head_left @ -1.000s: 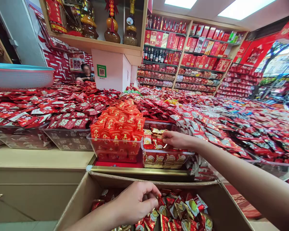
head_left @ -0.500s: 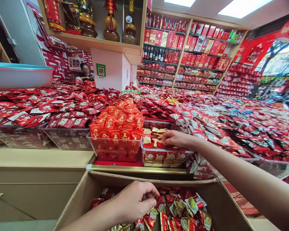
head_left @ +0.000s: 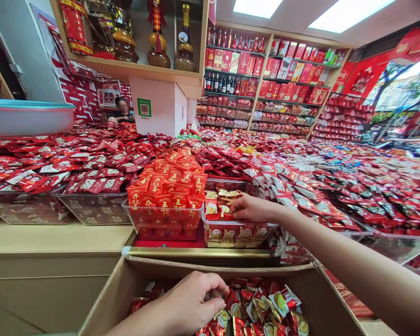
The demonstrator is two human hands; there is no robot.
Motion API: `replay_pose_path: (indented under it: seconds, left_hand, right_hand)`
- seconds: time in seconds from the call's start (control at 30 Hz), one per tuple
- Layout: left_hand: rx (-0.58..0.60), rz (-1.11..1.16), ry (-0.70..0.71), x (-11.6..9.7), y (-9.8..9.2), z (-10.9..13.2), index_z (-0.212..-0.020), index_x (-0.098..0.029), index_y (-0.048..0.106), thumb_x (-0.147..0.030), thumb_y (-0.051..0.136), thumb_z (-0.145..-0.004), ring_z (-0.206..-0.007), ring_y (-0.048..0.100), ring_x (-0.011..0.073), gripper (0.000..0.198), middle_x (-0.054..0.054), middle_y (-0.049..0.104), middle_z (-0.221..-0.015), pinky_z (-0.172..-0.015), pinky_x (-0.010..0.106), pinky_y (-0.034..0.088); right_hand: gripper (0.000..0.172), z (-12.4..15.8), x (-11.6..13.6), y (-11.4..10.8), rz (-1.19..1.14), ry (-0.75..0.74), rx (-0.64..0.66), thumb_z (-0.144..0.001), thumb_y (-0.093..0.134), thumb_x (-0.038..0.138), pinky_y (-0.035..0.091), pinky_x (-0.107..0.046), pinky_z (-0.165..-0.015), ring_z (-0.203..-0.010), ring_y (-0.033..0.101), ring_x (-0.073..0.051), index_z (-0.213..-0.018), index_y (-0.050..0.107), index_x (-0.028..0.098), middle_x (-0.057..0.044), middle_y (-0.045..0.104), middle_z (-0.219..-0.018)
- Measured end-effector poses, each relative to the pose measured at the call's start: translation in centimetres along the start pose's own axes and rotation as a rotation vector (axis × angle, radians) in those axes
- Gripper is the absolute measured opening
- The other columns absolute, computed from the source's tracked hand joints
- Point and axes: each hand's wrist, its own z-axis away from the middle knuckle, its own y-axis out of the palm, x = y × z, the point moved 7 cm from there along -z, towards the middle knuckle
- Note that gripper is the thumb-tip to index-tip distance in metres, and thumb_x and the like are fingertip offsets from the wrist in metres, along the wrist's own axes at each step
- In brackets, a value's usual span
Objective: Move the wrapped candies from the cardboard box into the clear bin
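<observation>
Red-and-gold packets (head_left: 262,308) are piled in the cardboard box (head_left: 154,269) and stacked in the clear bin (head_left: 236,224) behind it. Over the box the left hand (head_left: 196,301) is poised, loosely curled and unclenched; behind the box, the bin's packets are touched by the right hand (head_left: 250,208), whose grip cannot be told

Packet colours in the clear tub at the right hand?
Red and gold packets with pale patches, best seen in the head view.

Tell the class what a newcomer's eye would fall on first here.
Probably the bright orange-red packets, heaped above the rim of a clear bin near the center. Then the right hand, at the neighboring bin, and the left hand, over the open cardboard box in the foreground.
</observation>
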Motion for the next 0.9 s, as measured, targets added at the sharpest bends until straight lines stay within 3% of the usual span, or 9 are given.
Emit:
replay_pose_path:
  seconds: [0.23,0.5,0.9]
  left_hand:
    - [0.033,-0.057,-0.004,0.54,0.47,0.08,-0.093,-0.023,0.06,-0.029,0.044,-0.076,-0.066,0.055,0.0135,0.023,-0.001,0.064,-0.075,-0.057,0.019,0.04]
    - [0.033,-0.082,0.015,0.5,0.4,0.05,-0.093,-0.023,0.06,-0.03,0.045,-0.076,-0.066,0.056,0.0133,0.023,-0.001,0.064,-0.076,-0.057,0.019,0.04]
    - [0.067,-0.09,-0.008,0.67,0.66,0.01,-0.094,-0.023,0.059,-0.03,0.044,-0.076,-0.066,0.057,0.014,0.024,0.0,0.065,-0.077,-0.057,0.019,0.041]
  right_hand:
    - [0.015,-0.15,0.75,0.15,0.012,0.005,0.068,-0.067,0.049,0.022,0.033,-0.019,-0.05,-0.053,0.04,-0.008,-0.071,0.061,0.014,0.003,0.052,-0.06]
    - [0.023,0.66,0.67,0.18,0.029,0.029,0.022,-0.072,0.047,0.032,0.031,-0.02,-0.047,-0.049,0.037,-0.008,-0.076,0.061,0.014,0.003,0.049,-0.057]
    - [0.021,0.23,0.78,0.11,0.116,-0.001,0.007,-0.073,0.045,0.03,0.031,-0.019,-0.048,-0.053,0.041,-0.009,-0.072,0.06,0.015,0.002,0.052,-0.06]
